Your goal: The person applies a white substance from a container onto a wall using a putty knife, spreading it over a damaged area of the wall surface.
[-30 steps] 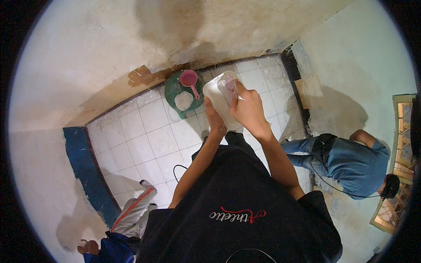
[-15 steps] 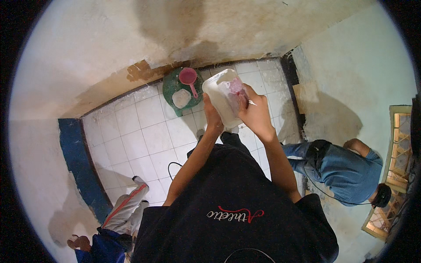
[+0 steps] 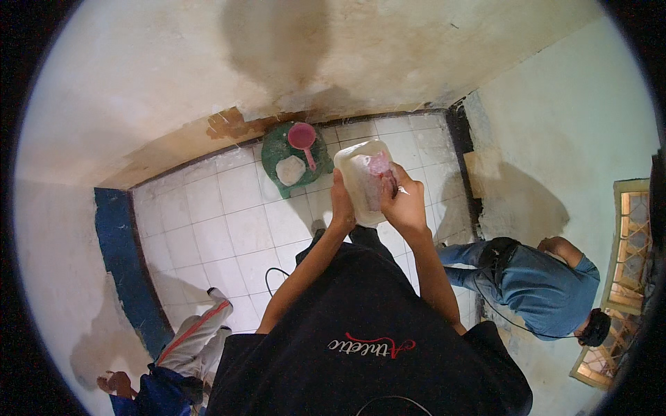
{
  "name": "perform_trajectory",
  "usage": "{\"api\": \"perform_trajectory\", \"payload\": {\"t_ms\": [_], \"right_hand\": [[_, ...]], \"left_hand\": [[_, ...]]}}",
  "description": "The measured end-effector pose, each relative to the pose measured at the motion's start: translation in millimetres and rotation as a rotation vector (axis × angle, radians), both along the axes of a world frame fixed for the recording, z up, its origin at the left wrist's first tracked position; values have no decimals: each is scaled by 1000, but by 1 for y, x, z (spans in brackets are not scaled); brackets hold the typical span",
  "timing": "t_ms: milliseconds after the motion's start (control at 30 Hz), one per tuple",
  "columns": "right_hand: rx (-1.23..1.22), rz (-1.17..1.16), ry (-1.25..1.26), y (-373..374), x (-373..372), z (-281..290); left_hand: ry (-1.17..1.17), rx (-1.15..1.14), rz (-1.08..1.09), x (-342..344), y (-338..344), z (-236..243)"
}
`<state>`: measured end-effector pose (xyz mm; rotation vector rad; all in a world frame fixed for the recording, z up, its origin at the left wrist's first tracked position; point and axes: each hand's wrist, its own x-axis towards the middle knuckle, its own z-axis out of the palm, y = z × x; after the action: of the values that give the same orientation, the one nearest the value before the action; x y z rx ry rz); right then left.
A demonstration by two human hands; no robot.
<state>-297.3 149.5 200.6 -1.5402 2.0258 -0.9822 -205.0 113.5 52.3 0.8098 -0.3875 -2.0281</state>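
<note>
My left hand (image 3: 342,201) grips the left side of a white rectangular tub (image 3: 357,182), with its fingers mostly hidden beneath. The tub is held up in front of my body, above the floor. My right hand (image 3: 408,206) is closed on a flat translucent scraper-like piece (image 3: 379,165) with a pink patch, which lies against the tub's right inner side. A white smear marks the back of this hand. Just what kind of tool the piece is stays unclear.
Against the stained wall (image 3: 263,76) stands a green plastic stool (image 3: 276,149), holding a pink dipper (image 3: 301,136) and a whitish lump (image 3: 290,170). A person in blue (image 3: 538,288) bends at the right; another person (image 3: 166,388) is at the lower left. A barred window (image 3: 628,243) is at right.
The tub and both hands sit lower in the picture, nearer my body. The scraper-like piece stands more upright along the tub's right side. The whole view has tilted slightly upward.
</note>
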Motion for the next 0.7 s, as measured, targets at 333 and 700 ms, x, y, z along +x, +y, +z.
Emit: {"api": "perform_trajectory", "payload": {"t_ms": [333,700], "right_hand": [[-39,-39,-28,9,-5,-21],[-9,16,-159,9,0,-18]], "left_hand": [[50,7,-59,3,7,0],[-46,52,-3,9,11,0]]}}
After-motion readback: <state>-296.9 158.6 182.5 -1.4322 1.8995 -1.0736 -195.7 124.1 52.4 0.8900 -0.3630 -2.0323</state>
